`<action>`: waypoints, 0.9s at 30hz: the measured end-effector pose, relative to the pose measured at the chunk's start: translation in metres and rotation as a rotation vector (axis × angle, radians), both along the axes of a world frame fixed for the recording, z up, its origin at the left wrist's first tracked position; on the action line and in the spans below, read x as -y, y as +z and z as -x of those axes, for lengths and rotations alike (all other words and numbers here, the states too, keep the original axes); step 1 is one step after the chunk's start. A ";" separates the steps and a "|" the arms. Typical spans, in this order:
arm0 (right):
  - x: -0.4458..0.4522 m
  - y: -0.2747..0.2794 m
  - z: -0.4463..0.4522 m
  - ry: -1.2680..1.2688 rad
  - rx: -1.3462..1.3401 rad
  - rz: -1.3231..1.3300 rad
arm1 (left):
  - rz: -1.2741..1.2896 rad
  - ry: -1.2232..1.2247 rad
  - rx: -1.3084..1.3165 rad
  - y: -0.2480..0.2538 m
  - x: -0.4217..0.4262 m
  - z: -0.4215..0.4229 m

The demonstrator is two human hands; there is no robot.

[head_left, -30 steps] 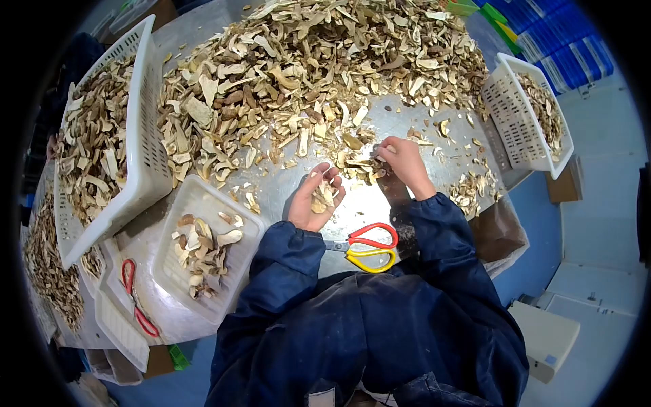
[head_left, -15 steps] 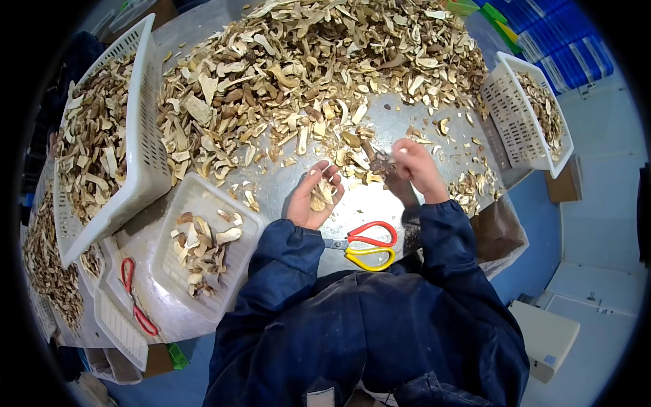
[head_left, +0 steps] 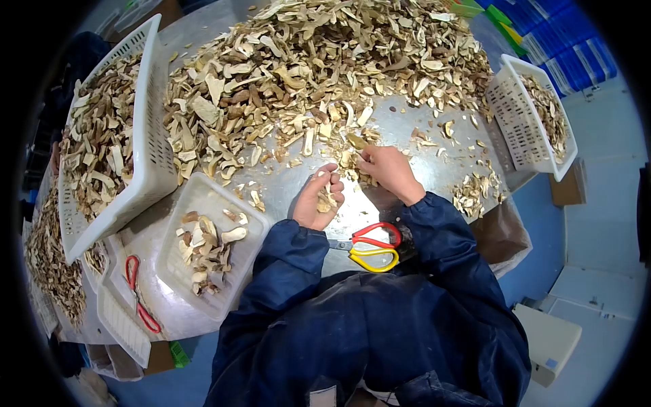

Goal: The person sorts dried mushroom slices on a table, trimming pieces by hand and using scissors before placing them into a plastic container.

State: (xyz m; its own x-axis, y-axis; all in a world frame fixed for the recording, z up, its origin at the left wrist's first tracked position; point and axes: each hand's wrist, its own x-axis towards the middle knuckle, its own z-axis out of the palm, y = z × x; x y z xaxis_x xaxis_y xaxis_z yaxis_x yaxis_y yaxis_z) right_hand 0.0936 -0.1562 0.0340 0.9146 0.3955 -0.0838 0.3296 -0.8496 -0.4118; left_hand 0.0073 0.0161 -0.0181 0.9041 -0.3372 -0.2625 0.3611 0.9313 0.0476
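Observation:
My left hand is curled, palm up, around a few pale dried mushroom slices. Just to its right, my right hand reaches down onto a small cluster of dried mushroom slices, its fingers bent together. Whatever the fingertips pinch is hidden beneath them. A brownish-green slice lies right by those fingers. Nearer my body, scissors with one red and one yellow handle lie on the metal table.
A large heap of dried mushroom slices covers the far side. White baskets of slices stand at left and right. A shallow tray holds some pieces, beside red-handled scissors. A lined bin stands below the right edge.
My right hand has moved left and slightly down, from beside the small cluster to over its right part. My left hand stays nearly in place, still holding slices.

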 end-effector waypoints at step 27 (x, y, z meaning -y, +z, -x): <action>0.017 0.023 0.049 0.004 -0.603 -0.755 | -0.871 -0.261 0.341 0.018 0.009 0.007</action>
State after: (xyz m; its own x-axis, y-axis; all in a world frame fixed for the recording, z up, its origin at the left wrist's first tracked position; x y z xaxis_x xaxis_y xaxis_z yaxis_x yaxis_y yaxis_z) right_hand 0.0443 -0.1732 0.0566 0.7995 0.5409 -0.2611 -0.1132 -0.2913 -0.9499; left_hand 0.0001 0.0070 0.0003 0.9023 -0.3493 -0.2528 0.3903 0.4124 0.8232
